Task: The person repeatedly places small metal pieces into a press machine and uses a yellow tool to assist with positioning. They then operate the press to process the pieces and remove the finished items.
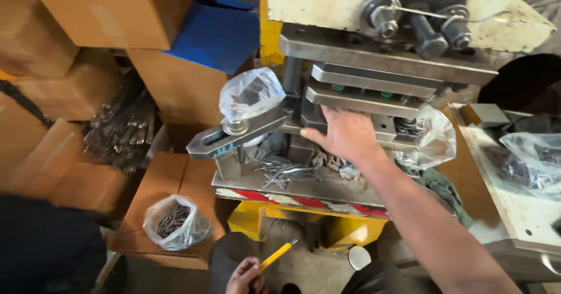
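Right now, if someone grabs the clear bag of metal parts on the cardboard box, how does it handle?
The plastic bag looks thin and crumpled, so it probably sags and shifts when lifted. Its dark metal pieces likely make it heavy for its size. Their ends could puncture the film. Sitting slumped on the cardboard box, it seems unlikely to roll.

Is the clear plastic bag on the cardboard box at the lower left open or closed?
Open. The clear plastic bag stands on the cardboard box with its mouth spread upward, and dark metal pieces inside show through the opening.

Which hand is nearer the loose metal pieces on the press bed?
Right hand, in the die just above the pieces. Left hand is low, holding a yellow pencil.
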